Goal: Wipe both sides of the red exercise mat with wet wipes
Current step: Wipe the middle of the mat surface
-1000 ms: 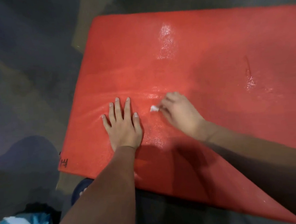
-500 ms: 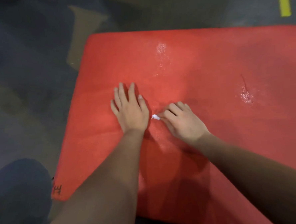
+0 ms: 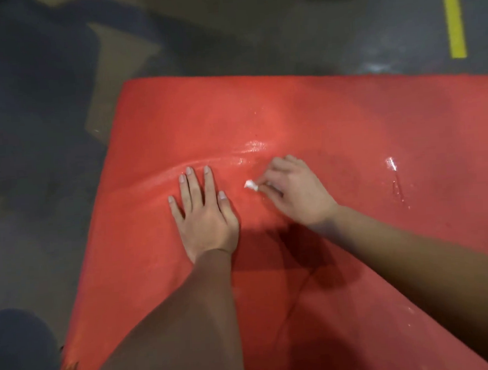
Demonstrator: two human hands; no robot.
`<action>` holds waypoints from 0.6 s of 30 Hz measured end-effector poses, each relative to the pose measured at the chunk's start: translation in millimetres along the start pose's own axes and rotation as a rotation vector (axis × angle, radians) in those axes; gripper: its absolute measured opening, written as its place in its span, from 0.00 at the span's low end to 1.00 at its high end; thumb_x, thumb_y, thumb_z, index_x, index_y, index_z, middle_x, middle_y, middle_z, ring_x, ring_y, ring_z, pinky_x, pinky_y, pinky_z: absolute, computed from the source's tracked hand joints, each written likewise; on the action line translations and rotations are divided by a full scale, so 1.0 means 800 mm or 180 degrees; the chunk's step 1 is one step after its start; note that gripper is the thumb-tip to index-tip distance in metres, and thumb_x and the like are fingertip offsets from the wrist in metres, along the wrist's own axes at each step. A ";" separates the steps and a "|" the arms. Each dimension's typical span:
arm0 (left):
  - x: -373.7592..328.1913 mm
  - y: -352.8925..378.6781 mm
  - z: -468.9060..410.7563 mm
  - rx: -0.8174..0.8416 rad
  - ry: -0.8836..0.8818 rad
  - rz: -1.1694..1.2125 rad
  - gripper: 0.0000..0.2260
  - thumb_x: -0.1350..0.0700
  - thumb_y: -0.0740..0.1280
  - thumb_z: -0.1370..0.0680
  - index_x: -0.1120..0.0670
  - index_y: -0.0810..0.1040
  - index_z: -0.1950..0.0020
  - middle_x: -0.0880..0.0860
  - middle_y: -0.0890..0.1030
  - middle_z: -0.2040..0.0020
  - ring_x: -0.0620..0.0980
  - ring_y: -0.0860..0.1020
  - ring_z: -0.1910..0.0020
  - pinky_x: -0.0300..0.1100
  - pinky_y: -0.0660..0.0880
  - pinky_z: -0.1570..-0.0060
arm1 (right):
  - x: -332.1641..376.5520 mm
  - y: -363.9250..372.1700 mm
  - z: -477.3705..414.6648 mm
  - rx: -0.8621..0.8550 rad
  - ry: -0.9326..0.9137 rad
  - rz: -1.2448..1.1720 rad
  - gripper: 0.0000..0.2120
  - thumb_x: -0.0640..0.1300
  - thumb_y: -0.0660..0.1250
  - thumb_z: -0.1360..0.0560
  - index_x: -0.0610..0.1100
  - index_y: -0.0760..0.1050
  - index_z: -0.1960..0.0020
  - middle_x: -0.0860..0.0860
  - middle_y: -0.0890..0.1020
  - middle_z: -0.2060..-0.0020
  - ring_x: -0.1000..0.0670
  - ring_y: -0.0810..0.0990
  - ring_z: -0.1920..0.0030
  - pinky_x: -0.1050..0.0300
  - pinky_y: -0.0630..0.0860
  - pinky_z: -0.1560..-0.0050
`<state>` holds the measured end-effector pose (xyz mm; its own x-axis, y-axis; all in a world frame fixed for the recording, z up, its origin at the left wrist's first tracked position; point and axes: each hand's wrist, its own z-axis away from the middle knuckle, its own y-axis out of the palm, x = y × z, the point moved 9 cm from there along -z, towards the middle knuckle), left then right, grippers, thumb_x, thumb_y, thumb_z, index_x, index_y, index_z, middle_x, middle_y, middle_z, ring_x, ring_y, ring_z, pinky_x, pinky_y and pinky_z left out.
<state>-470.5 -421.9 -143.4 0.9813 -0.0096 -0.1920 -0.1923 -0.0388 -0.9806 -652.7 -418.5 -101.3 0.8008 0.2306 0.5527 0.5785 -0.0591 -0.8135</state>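
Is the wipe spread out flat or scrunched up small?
Scrunched up. Only a small white wad of the wipe pokes out from the pinching fingers of the right hand, against the red mat.

hands (image 3: 250, 207) on mat (image 3: 333, 116) | wipe (image 3: 251, 185) between them | mat on floor (image 3: 34, 140)

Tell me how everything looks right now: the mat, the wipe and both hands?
red mat: lying spread on the floor, with shiny wet patches and a slight ripple near the hands.
wet wipe: bunched into a small white wad, pinched in fingertips, down at the mat.
left hand: flat on the mat, fingers straight and spread.
right hand: fingers curled, pinching the wet wipe.
yellow tape: stuck to the floor beyond the mat.
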 end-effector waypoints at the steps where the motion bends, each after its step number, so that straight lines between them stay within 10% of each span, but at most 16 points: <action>1: -0.001 0.000 0.001 0.0008 0.0009 -0.0017 0.28 0.47 0.49 0.17 0.47 0.56 0.16 0.52 0.54 0.16 0.50 0.50 0.17 0.60 0.49 0.20 | 0.016 0.009 0.004 0.0281 -0.0228 -0.0154 0.08 0.47 0.67 0.22 0.47 0.84 0.53 0.50 0.78 0.60 0.44 0.76 0.59 0.48 0.75 0.57; 18: -0.001 -0.004 -0.002 -0.0084 -0.0046 -0.0172 0.28 0.47 0.54 0.18 0.48 0.60 0.17 0.53 0.58 0.17 0.53 0.55 0.18 0.61 0.52 0.21 | -0.047 -0.017 -0.105 -0.0043 0.0272 0.0201 0.05 0.44 0.71 0.23 0.42 0.81 0.54 0.44 0.78 0.59 0.39 0.79 0.57 0.43 0.77 0.56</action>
<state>-471.0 -423.0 -139.6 0.9902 0.0076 -0.1395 -0.1387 -0.0652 -0.9882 -677.6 -507.9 -95.5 0.8457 0.1425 0.5143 0.5281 -0.0840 -0.8450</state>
